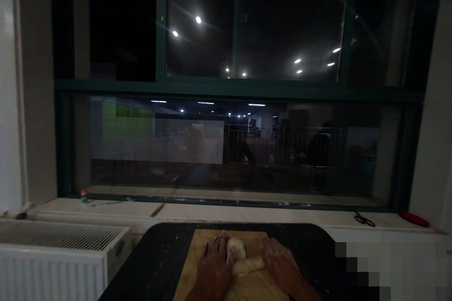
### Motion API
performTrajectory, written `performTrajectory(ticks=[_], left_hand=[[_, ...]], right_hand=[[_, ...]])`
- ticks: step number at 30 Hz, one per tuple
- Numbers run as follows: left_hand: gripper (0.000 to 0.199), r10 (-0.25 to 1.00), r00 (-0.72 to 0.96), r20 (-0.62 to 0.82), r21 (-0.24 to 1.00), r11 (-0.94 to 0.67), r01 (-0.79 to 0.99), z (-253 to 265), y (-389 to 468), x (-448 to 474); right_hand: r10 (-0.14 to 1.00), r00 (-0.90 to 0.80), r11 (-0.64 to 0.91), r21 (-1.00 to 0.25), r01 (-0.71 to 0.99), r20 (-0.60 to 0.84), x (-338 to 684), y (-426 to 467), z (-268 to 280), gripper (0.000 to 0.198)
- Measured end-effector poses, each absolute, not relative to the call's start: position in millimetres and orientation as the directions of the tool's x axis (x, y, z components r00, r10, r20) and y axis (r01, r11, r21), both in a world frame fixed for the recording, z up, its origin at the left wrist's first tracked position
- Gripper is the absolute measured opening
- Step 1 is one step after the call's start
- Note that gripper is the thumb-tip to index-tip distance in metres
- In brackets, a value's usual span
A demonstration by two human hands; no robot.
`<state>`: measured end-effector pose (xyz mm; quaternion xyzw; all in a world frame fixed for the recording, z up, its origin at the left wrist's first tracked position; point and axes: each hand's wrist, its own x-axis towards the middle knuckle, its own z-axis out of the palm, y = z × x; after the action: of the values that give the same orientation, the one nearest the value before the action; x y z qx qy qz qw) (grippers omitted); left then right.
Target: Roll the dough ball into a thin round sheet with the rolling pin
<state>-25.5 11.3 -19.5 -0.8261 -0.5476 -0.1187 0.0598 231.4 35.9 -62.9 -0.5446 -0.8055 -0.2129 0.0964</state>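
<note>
My left hand [214,261] lies palm down over the wooden board [192,249], its floury fingers stretched forward. Its thumb meets a pale lump of dough [237,248]. Between the two hands runs a short dough roll [249,265], just nearer to me than the lump. My right hand [280,259] rests on the roll's right end with its fingers extended and dusted with flour. Both palms hide the parts of dough and board below them.
The board lies on a black table [158,254] with crumbs at its left. On the windowsill [212,211] are scissors [364,219], a red oval object [414,218] and a small red-and-green container [84,196]. A white radiator [52,263] stands left of the table.
</note>
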Motion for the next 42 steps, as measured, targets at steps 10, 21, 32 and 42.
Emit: performTrajectory(ticks=[10,21,32,42], left_hand=[[0.045,0.742,0.390,0.545,-0.066,-0.427,0.902,-46.6,4.3,-30.0],[0.048,0.765,0.382,0.518,0.343,-0.596,0.726,-55.7,-10.6,-56.4],[0.052,0.921,0.233,0.312,0.053,-0.262,0.964,-23.3,7.0,-77.8],[0.049,0.947,0.295,0.129,0.064,-0.305,0.950,13.3,9.3,-63.2]], right_hand=[[0.676,-0.359,0.231,0.278,0.933,0.644,240.9,19.5,-97.5,0.037],[0.654,-0.247,0.216,0.136,0.967,0.715,242.2,-19.7,-93.6,0.046],[0.722,-0.111,0.130,0.023,0.991,0.683,234.2,-23.7,-71.2,0.052],[0.813,-0.427,0.376,0.201,0.904,0.396,171.8,86.1,26.9,0.033]])
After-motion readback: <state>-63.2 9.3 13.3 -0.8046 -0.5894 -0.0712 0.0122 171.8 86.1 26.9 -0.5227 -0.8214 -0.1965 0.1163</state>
